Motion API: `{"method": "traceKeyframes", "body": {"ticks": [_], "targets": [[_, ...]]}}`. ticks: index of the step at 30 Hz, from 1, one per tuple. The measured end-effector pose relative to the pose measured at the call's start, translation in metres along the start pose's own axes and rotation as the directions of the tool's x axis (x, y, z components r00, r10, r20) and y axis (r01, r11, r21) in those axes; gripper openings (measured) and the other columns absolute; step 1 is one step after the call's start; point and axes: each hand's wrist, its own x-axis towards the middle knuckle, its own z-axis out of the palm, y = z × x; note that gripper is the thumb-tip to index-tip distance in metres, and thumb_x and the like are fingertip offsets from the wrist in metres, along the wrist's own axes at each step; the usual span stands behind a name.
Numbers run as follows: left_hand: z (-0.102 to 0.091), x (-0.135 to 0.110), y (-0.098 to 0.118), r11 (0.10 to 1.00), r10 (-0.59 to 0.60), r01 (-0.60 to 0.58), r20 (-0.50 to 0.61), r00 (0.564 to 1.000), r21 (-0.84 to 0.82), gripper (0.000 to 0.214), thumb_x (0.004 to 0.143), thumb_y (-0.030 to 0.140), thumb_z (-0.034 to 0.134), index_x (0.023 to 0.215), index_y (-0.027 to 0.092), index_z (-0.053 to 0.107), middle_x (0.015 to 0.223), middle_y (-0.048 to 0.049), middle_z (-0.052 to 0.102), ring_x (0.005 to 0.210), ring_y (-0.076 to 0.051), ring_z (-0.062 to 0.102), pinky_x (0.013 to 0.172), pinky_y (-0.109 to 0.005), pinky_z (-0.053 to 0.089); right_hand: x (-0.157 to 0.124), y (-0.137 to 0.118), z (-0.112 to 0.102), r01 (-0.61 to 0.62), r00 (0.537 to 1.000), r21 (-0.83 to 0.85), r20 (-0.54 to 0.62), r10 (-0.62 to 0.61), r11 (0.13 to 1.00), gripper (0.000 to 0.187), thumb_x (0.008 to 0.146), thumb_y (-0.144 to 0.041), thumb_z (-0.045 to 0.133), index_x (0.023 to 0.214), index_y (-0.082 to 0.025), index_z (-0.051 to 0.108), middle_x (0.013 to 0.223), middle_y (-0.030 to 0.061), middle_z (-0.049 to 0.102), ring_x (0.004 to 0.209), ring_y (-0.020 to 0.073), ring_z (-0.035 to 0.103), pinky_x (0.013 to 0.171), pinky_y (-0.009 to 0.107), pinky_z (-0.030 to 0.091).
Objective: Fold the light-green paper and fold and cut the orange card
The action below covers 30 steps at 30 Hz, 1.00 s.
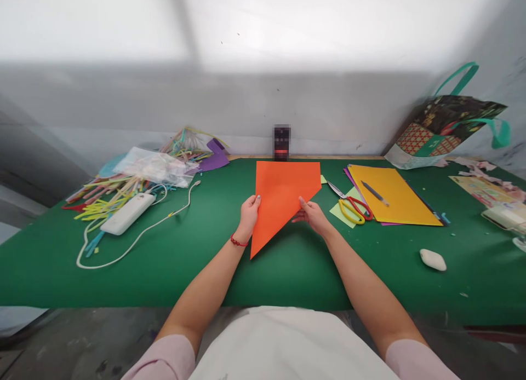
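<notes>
An orange paper sheet [281, 196], folded into a pointed shape, is lifted over the middle of the green table [197, 259]. My left hand [249, 216] pinches its left edge; a red bracelet circles that wrist. My right hand [313, 214] grips the slanted right edge of the same sheet. The sheet's point hangs down toward me.
Yellow-and-red scissors [354, 207] and a stack of yellow paper [394, 196] with a pen [375, 194] lie to the right. A white power bank [127, 213] with its cable, straws [107, 196] and a plastic bag sit left. A white eraser [433, 259] and a tote bag [444, 125] are far right.
</notes>
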Motion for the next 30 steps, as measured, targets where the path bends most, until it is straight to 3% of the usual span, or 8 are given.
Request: {"method": "traceKeyframes", "body": {"ticks": [3, 9, 15, 19, 25, 30], "targets": [[0.001, -0.001, 0.002, 1.000, 0.000, 0.000, -0.004, 1.000, 0.003, 0.033, 0.079, 0.042, 0.058, 0.061, 0.018, 0.045, 0.060, 0.0024, 0.045, 0.054, -0.010, 0.040, 0.052, -0.023, 0.034, -0.001, 0.002, 0.002, 0.005, 0.999, -0.021, 0.037, -0.005, 1.000, 0.035, 0.074, -0.050, 0.068, 0.075, -0.015, 0.063, 0.073, 0.0096, 0.072, 0.072, 0.0233, 0.072, 0.056, 0.031, 0.062], [0.003, -0.004, 0.006, 1.000, 0.018, -0.018, -0.019, 1.000, 0.018, 0.034, 0.080, 0.040, 0.056, 0.059, 0.019, 0.041, 0.060, 0.0033, 0.040, 0.053, -0.009, 0.036, 0.051, -0.022, 0.031, 0.000, 0.006, 0.005, 0.003, 1.000, -0.028, -0.014, -0.004, 1.000, 0.034, 0.072, -0.049, 0.070, 0.076, -0.015, 0.063, 0.072, 0.0085, 0.073, 0.065, 0.0221, 0.071, 0.052, 0.030, 0.062], [0.004, -0.005, 0.008, 0.999, 0.037, -0.036, -0.029, 0.999, 0.040, 0.034, 0.079, 0.043, 0.057, 0.060, 0.019, 0.041, 0.061, 0.0028, 0.041, 0.054, -0.010, 0.036, 0.051, -0.022, 0.031, -0.003, 0.006, 0.007, -0.033, 0.995, -0.056, 0.097, 0.038, 0.998, 0.038, 0.072, -0.052, 0.069, 0.073, -0.014, 0.065, 0.071, 0.0095, 0.073, 0.064, 0.0201, 0.070, 0.051, 0.027, 0.060], [0.004, -0.006, 0.007, 0.997, 0.064, -0.062, -0.026, 0.998, 0.048, 0.036, 0.079, 0.044, 0.057, 0.060, 0.019, 0.040, 0.061, 0.0026, 0.041, 0.055, -0.010, 0.036, 0.052, -0.022, 0.032, -0.002, 0.007, 0.009, -0.047, 0.997, -0.054, 0.051, 0.050, 0.997, 0.032, 0.073, -0.047, 0.069, 0.075, -0.015, 0.067, 0.065, 0.0066, 0.072, 0.057, 0.0176, 0.069, 0.048, 0.024, 0.059], [0.005, -0.006, 0.008, 0.997, 0.061, -0.059, -0.048, 0.997, 0.044, 0.036, 0.079, 0.044, 0.057, 0.059, 0.019, 0.039, 0.060, 0.0028, 0.041, 0.055, -0.010, 0.035, 0.052, -0.022, 0.033, -0.005, 0.007, 0.010, -0.044, 0.987, -0.053, 0.151, 0.051, 0.998, 0.040, 0.061, -0.050, 0.077, 0.073, -0.012, 0.068, 0.074, 0.0102, 0.074, 0.061, 0.0181, 0.069, 0.051, 0.025, 0.060], [0.005, -0.005, 0.008, 0.997, 0.065, -0.063, -0.040, 0.997, 0.051, 0.036, 0.079, 0.045, 0.057, 0.060, 0.019, 0.041, 0.060, 0.0027, 0.042, 0.055, -0.010, 0.036, 0.052, -0.022, 0.033, -0.003, 0.012, 0.015, -0.055, 0.990, -0.051, 0.125, 0.061, 0.997, 0.039, 0.060, -0.048, 0.078, 0.073, -0.013, 0.068, 0.068, 0.0087, 0.073, 0.054, 0.0178, 0.068, 0.047, 0.025, 0.058]]}}
